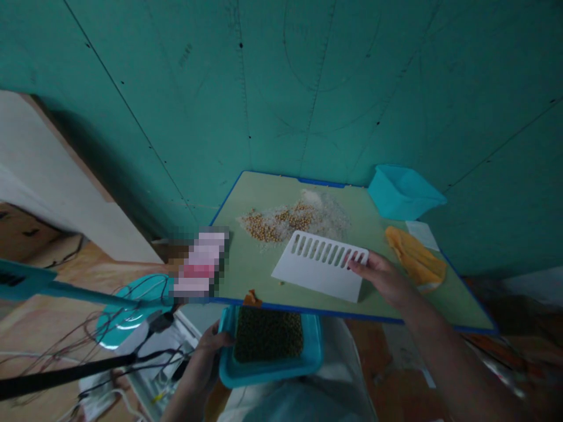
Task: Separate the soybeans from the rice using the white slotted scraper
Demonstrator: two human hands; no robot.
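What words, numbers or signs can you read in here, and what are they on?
None that I can read.
Pink-and-white pixelated patch at the table's left edge: too blurred to read.
Faint dark marks on the green wall: too unclear to read.
Dark patch on the teal pole: too blurred to tell.
White slotted scraper: no lettering shows.

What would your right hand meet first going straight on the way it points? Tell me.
Beyond the white slotted scraper it grips, the right hand would probably meet the pile of tan beans and whitish grains; the scraper's height above the tabletop is unclear, so it might pass over.
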